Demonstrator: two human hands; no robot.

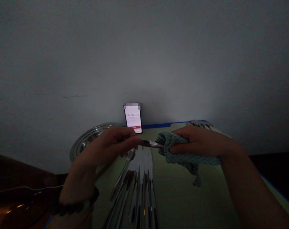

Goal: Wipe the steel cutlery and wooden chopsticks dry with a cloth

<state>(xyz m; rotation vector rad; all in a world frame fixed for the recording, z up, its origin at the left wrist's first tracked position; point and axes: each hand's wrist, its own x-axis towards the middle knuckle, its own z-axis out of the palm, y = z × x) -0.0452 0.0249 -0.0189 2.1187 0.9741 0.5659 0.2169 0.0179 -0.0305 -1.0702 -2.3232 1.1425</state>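
My left hand (116, 141) is closed around one end of a shiny piece of metal cutlery (150, 143), held level above the table. At its other end, my right hand (200, 140) grips a grey-green knitted cloth (169, 144) wrapped over the metal, with a corner dangling down. Both its ends are hidden, so I cannot tell its kind. Under and in front of my hands lie several table knives (141, 170) side by side. A spoon (130, 155) and other cutlery rest to their left.
Behind my left hand sits a round metal dish (83, 141). A phone (133, 118) showing a timer leans on the wall (158, 63). More cutlery (200, 123) lies at the table's back right. Blue tape (156, 126) lines the green tabletop's (182, 203) edge.
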